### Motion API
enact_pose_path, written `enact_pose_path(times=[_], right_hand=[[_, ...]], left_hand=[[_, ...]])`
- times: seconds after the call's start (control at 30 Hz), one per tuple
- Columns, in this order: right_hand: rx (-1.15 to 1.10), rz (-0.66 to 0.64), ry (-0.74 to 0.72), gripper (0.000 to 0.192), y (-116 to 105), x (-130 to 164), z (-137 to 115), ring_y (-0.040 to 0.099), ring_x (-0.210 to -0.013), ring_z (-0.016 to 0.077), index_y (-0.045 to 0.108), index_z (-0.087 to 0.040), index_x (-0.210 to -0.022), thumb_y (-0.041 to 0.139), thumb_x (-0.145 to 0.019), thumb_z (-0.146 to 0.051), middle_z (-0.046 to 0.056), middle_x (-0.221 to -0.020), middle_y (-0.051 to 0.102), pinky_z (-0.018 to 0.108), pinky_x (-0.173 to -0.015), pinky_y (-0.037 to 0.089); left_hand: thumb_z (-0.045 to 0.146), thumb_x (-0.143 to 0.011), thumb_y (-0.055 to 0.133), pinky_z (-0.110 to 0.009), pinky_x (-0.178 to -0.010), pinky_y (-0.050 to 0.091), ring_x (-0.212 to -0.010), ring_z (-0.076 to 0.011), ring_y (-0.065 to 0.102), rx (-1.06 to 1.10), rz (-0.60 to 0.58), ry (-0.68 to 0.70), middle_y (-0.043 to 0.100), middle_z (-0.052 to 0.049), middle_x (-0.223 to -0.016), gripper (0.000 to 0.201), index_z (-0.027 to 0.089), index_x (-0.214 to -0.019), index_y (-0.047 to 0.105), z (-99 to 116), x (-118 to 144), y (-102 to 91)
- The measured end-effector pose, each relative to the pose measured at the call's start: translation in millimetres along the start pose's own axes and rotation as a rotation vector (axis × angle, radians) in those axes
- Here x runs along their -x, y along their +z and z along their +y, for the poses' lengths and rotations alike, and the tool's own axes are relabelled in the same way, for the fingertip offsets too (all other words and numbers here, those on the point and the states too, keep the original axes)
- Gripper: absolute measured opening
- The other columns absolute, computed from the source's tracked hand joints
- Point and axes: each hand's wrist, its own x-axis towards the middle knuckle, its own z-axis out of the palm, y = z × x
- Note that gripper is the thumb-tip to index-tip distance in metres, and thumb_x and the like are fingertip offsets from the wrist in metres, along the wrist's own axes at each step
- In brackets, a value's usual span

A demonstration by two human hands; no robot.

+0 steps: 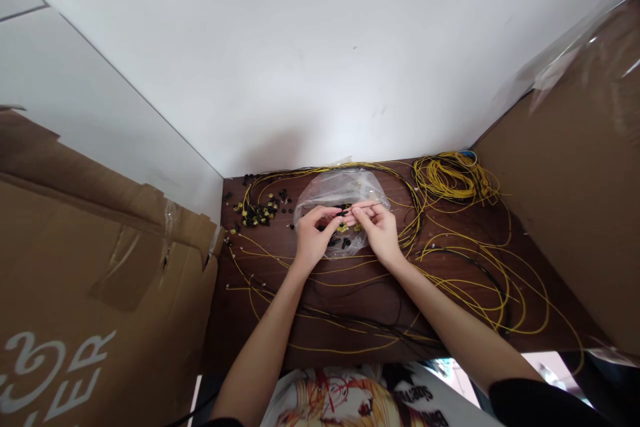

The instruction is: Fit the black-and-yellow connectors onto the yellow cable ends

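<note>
Pinching small black part (342, 212), hands (314, 235) nearly touching (over plastic bag (320, 191)).

"What sits midway along the counter (345, 300)?"
"A bag (320, 191), small parts (345, 242) in it."
"And left of the bag?"
"A heap of fittings (261, 212), then a box (110, 253)."
"Right?"
"Coiled cable (453, 188) toward the back, loose loops (465, 295) nearer, another box (580, 167) beyond."
"Behind everything?"
"A wall (320, 67)."

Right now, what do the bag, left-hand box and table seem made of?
Bag: probably thin, slightly shiny plastic, being see-through and wrinkled.
Box: matt cardboard, judging by brown, torn edges.
Table: perhaps wood or laminate, dull; dark brown colour leaves it open.
</note>
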Motion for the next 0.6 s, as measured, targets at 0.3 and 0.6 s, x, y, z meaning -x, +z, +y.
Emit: enact_pose_path(times=[0.3, 0.6], right_hand=[[0.026, -0.021, -0.006, 0.029, -0.4, 0.6, -1.3, 0.068, -0.064, 0.0162, 0.056, -0.02, -0.088, 0.067, -0.074, -0.042, 0.001, -0.072, 0.069, 0.031, -0.065, 0.058], [0.682, -0.018, -0.248, 0.023, -21.7, 5.7, -64.1, 0.065, -0.085, 0.0179, 0.063, -0.017, -0.095, 0.063, -0.079, -0.034, 0.006, -0.094, 0.069, 0.034, -0.083, 0.05]], left_hand=[[0.026, -0.078, 0.064, -0.024, -0.065, 0.047, -0.073, -0.0143, 0.06, -0.031, 0.005, 0.03, 0.067, -0.006, -0.084, 0.014, 0.016, -0.086, 0.07, 0.8, 0.1, -1.4], [0.024, -0.078, 0.063, -0.023, -0.065, 0.047, -0.073, -0.0139, 0.06, -0.038, 0.027, 0.029, 0.068, -0.006, -0.087, 0.014, 0.015, -0.088, 0.069, 1.4, -1.4, -4.3]])
